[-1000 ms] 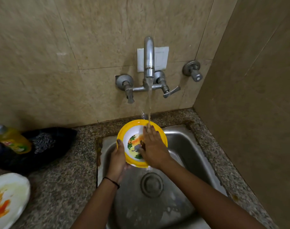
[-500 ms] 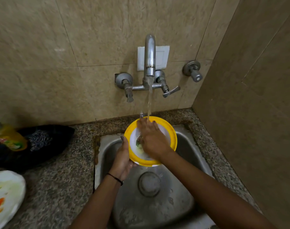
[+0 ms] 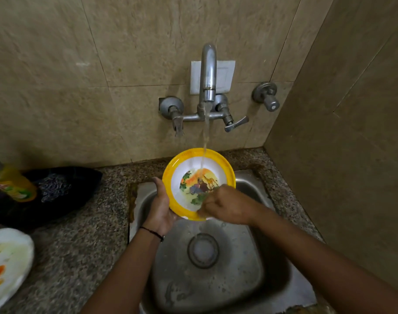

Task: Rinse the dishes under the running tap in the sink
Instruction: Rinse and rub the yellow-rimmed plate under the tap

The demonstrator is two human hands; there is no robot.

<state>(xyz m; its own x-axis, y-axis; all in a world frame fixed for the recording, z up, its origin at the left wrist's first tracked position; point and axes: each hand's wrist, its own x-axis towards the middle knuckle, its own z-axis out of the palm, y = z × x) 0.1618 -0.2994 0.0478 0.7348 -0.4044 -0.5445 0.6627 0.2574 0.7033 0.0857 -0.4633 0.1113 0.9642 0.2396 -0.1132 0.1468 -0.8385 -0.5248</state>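
1. Yellow-rimmed round plastic plate [image 3: 198,182] with a printed animal picture: held tilted above the back half of the stainless steel sink [image 3: 216,282], printed face toward the camera, clear of the basin floor.
2. Thin water stream [image 3: 205,141] from the curved chrome wall tap [image 3: 208,71] lands on the plate's upper centre. Tap is running.
3. Progress (my judgement): the rinse of this plate is under way and probably well on. The face shows no food smears or suds that I can make out. Back of plate hidden, unchecked.
4. Left to do: white round plate smeared with orange sauce [image 3: 7,261] lies on the speckled granite worktop [image 3: 80,245] at far left, well apart from the sink, plainly unrinsed. At least one dish outstanding.
5. Left hand [image 3: 160,207]: cups the plate's left edge from below, thumb upright along the rim, fingers behind and hidden. Left grip holds the plate and seems to carry its weight. Thin black thread band [image 3: 151,232] on that wrist.
6. Right hand [image 3: 225,206]: reaches in from the right, fingers curled against the plate's lower right face and rim. Blurred. Right grip narrow; whether it pinches the rim or only rubs the surface, cannot tell.
7. Also on the worktop, left: yellow dish-liquid bottle [image 3: 12,184] against a black bag [image 3: 62,191]. Neither touched.
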